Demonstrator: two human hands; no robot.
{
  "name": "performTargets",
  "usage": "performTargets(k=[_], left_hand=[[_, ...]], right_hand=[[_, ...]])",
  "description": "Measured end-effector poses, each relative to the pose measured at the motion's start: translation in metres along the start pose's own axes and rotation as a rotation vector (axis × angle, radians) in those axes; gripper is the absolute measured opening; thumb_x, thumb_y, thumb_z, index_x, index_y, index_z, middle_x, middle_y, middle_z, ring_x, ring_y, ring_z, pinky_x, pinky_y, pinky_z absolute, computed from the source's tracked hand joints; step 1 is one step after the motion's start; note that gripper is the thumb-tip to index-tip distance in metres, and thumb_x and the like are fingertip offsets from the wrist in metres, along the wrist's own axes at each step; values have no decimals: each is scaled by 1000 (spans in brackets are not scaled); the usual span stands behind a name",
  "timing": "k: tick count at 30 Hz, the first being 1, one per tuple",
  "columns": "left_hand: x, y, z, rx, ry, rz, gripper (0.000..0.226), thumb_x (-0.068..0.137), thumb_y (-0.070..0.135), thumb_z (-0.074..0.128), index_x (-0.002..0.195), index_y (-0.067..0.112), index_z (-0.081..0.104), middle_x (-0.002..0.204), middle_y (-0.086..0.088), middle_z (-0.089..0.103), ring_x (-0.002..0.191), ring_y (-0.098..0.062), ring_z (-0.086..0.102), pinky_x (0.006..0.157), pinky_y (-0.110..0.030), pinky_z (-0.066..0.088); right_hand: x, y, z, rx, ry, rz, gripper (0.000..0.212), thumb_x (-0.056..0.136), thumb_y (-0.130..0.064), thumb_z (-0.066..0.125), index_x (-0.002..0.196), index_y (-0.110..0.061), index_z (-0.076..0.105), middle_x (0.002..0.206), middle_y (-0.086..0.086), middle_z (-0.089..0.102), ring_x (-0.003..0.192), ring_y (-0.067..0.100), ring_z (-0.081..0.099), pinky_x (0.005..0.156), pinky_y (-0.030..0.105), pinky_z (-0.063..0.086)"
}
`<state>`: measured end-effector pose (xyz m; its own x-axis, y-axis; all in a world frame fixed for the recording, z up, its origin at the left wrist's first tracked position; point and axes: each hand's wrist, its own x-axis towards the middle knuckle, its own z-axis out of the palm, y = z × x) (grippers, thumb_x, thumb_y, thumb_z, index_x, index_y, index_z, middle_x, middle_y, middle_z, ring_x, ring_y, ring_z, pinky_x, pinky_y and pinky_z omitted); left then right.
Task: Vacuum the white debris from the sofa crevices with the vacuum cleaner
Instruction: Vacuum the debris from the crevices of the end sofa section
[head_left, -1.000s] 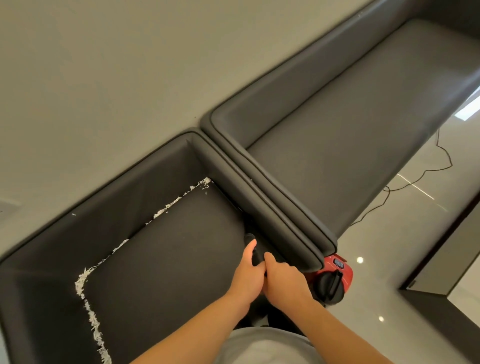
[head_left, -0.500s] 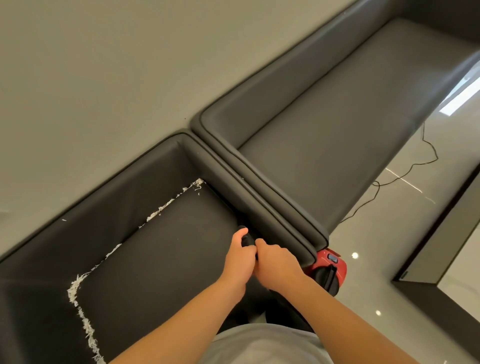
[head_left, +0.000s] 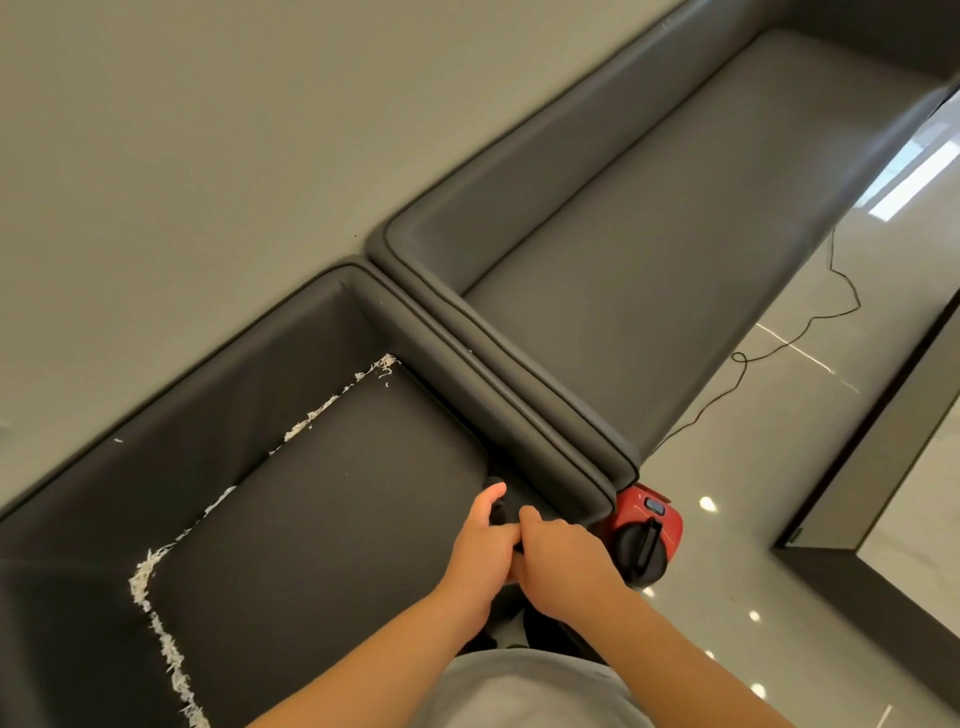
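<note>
White debris (head_left: 311, 415) lines the back crevice of the dark grey sofa seat (head_left: 322, 509), and more white debris (head_left: 166, 644) runs down the left crevice. My left hand (head_left: 485, 540) and my right hand (head_left: 558, 556) both grip the black vacuum nozzle (head_left: 503, 506), side by side. The nozzle sits low in the right crevice of the seat, against the armrest (head_left: 519, 431), and is mostly hidden by my hands. The red vacuum cleaner body (head_left: 647, 530) stands on the floor just right of the armrest's front end.
A second, longer dark sofa (head_left: 649, 280) adjoins on the right. A thin black power cord (head_left: 769, 358) trails across the glossy floor (head_left: 753, 519). A grey wall (head_left: 208, 156) rises behind both sofas. A dark-edged panel (head_left: 883, 467) stands at the right.
Both hands with the nozzle have stayed at the front of the right crevice. The view has shifted slightly, so the scene sits a little lower and to the left.
</note>
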<state>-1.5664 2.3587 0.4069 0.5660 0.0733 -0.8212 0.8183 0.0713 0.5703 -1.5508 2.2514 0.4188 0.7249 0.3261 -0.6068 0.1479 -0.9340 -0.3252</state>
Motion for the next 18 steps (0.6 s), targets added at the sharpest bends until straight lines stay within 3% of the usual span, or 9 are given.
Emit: performTargets(k=[3, 8, 11, 13, 15, 18], left_hand=[[8, -3, 11, 33, -21, -67, 70, 96, -1, 46, 151, 42, 36, 147, -10, 49, 115, -26, 60, 96, -45, 57], [18, 17, 42, 18, -20, -56, 70, 97, 4, 48, 154, 41, 34, 156, -8, 40, 130, -29, 52, 107, -50, 50], [16, 28, 51, -15, 21, -17, 58, 98, 11, 45, 147, 41, 40, 131, 0, 56, 116, -23, 59, 102, -47, 53], [10, 32, 45, -63, 105, 22, 39, 98, 17, 45, 129, 41, 52, 113, 4, 61, 104, -19, 62, 95, -44, 55], [-2, 31, 33, -130, 167, 48, 30, 98, 20, 45, 112, 43, 56, 107, 2, 63, 98, -17, 63, 84, -40, 53], [-27, 34, 18, -209, 229, 107, 28, 88, 27, 49, 103, 49, 57, 100, 4, 65, 90, -15, 64, 72, -35, 52]], right_hand=[[1, 14, 16, 83, -40, 30, 29, 104, -37, 46, 127, -18, 45, 99, 0, 63, 71, 17, 56, 51, 20, 31], [11, 43, -11, 186, -82, 60, 21, 104, -35, 47, 115, -18, 51, 99, 1, 69, 82, 19, 67, 66, 29, 51], [14, 42, -30, 131, -74, 52, 26, 102, -26, 49, 125, -16, 52, 109, 3, 70, 91, 21, 67, 68, 27, 48], [14, 27, -41, 60, -62, -1, 32, 100, -22, 50, 131, -14, 51, 113, 4, 70, 95, 23, 69, 75, 30, 51], [7, 9, -48, -4, -62, -75, 33, 99, -20, 50, 131, -13, 50, 110, 4, 70, 88, 21, 68, 71, 30, 50], [-4, -12, -55, -47, -30, -149, 31, 99, -23, 52, 128, -16, 49, 101, 0, 68, 75, 16, 63, 65, 26, 49]])
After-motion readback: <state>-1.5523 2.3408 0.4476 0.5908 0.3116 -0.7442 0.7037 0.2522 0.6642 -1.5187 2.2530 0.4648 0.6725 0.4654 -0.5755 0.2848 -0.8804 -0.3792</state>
